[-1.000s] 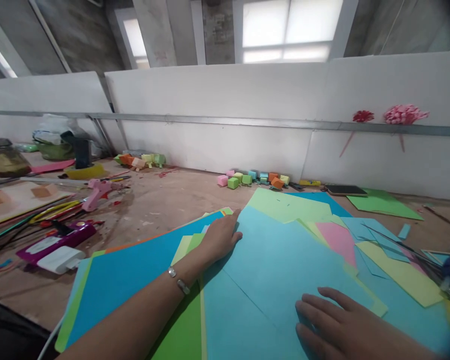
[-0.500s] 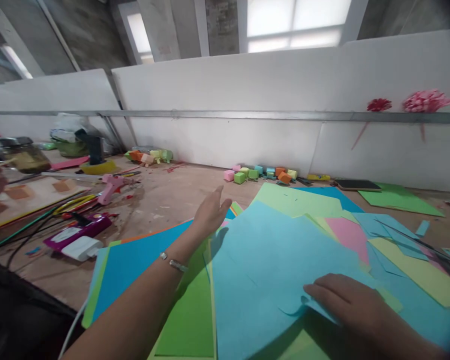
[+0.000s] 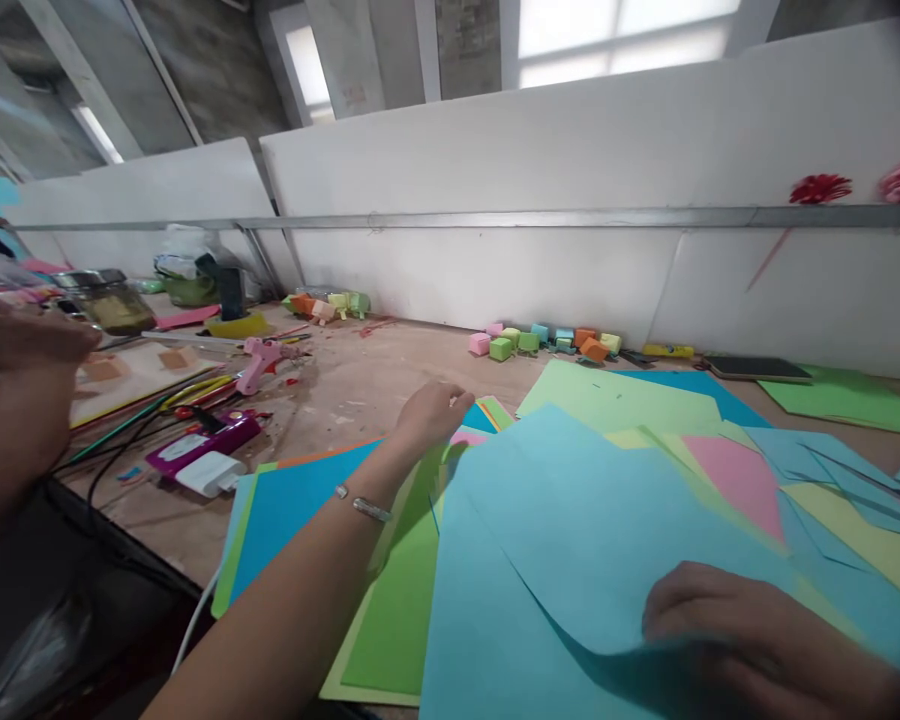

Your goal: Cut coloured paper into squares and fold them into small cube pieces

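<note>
My right hand (image 3: 750, 630) is closed on the near edge of a light blue paper sheet (image 3: 570, 520), which is lifted and curls up beside the fingers. Another light blue sheet (image 3: 487, 640) shows beneath it. My left hand (image 3: 433, 412), with a silver bracelet on the wrist, is over the far left side of the papers, its fingers curled and no object visible in them. Under the left forearm are a green sheet (image 3: 397, 610) and a dark blue sheet (image 3: 300, 510). A pale green sheet (image 3: 615, 395) and a pink sheet (image 3: 727, 480) lie farther back and right.
Small coloured paper cubes (image 3: 529, 342) sit by the white wall panel (image 3: 457, 270). Leftward are a pink glue gun (image 3: 255, 365), a purple power strip (image 3: 202, 440), a white charger (image 3: 210, 475) and cables. Another person's hand (image 3: 37, 340) is at far left. A dark phone-like slab (image 3: 757, 369) lies at right.
My right hand has raised the light blue sheet's near edge, exposing another light blue sheet below. My left fingers have gone from stretched out to curled. The view has swung left.
</note>
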Demonstrator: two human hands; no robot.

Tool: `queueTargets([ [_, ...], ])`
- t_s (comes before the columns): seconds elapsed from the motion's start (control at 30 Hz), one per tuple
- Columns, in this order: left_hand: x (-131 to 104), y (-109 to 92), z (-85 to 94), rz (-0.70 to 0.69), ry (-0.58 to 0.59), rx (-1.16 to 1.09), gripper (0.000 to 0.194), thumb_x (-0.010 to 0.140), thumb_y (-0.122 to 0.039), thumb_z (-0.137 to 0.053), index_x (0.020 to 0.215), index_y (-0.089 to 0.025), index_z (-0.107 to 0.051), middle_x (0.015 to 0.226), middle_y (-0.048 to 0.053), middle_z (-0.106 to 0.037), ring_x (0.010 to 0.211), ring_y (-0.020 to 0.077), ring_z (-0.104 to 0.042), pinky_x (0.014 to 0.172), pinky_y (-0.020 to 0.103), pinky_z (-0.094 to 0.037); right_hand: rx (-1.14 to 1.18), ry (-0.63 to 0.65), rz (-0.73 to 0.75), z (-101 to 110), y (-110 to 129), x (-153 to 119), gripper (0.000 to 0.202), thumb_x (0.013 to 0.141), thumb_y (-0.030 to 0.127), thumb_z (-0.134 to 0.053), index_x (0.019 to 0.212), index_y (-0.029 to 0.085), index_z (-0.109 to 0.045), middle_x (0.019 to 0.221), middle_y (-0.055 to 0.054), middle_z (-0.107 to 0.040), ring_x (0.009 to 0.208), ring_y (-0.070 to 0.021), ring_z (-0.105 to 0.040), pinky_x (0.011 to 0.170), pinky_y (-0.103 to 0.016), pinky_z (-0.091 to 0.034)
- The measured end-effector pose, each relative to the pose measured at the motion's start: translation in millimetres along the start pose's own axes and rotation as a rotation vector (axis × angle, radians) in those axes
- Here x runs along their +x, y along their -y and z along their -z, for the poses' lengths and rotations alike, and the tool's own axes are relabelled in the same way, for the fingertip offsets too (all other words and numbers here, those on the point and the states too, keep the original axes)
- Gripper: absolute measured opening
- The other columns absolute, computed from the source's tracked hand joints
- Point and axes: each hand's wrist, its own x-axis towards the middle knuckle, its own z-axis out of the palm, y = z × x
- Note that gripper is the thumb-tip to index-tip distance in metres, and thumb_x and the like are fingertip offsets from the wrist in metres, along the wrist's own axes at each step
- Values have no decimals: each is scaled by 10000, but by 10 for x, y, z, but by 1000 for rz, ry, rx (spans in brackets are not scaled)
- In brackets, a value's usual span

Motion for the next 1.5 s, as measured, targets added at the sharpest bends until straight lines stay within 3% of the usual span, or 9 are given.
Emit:
queueTargets([
  [0.13,-53,-37,-45,-60,122,108,269,823,-246,-461,741,-186,-711,787,79,-713,813,232,-647,710,294,-454,-102,22,147,-98,-31,6,401,820,186,-552,1179,327,-665,1201,-104,-651,1065,-252,-630,871,-383,-548],
  [0.3,-69,-6,-70,-139,231,222,197,733,-174,-524,666,-214,-705,775,73,-695,797,241,-640,696,297,-460,-281,-11,96,-172,-9,66,638,696,11,-481,1260,272,-624,1311,-144,-595,1095,-244,-607,874,-407,-547],
  [0.5,-53,19,-61,-129,270,266,288,736,-159,-553,942,-210,-747,972,85,-717,889,242,-657,735,282,-478,-429,-21,87,-207,-77,34,696,688,-25,-442,1305,262,-592,1340,-129,-583,1117,-261,-594,849,-434,-567],
  [0.67,-58,15,-39,-80,307,273,278,743,-176,-584,975,-217,-731,902,38,-724,822,195,-666,658,233,-472,-817,-163,125,-236,-86,33,622,665,-64,-398,1184,143,-674,1155,-167,-690,899,-276,-663,679,-421,-614],
  [0.73,-62,20,-44,-64,305,282,267,761,-193,-587,990,-210,-723,903,43,-721,838,200,-667,669,239,-477,-917,-207,145,-249,-76,42,606,642,-84,-385,1128,112,-690,1084,-165,-715,825,-260,-668,628,-391,-617],
  [0.97,-32,110,-145,-8,201,358,336,829,-197,-532,1129,-147,-675,1165,158,-641,1127,281,-583,942,335,-441,-1000,-232,186,-308,-67,22,590,646,-72,-374,1123,101,-674,1089,-164,-715,840,-265,-679,634,-392,-623],
  [1.1,-10,154,-200,18,176,356,305,838,-200,-522,1099,-165,-676,1155,138,-645,1102,260,-595,937,321,-448,-1013,-233,200,-303,-55,6,580,655,-71,-357,1110,89,-679,1073,-171,-721,824,-265,-691,628,-391,-625],
  [1.27,22,193,-247,97,119,343,331,868,-270,-495,1128,-156,-666,1207,169,-622,1158,307,-560,945,386,-445,-1020,-255,217,-296,-38,48,556,664,-69,-348,1079,69,-691,1056,-186,-727,817,-272,-702,628,-404,-628],
  [1.5,79,209,-235,139,71,255,248,834,-244,-503,931,-183,-723,1061,128,-701,999,268,-637,814,318,-467,-1014,-245,218,-271,9,82,539,675,-68,-346,1039,77,-717,1010,-177,-741,768,-254,-705,614,-378,-629],
])
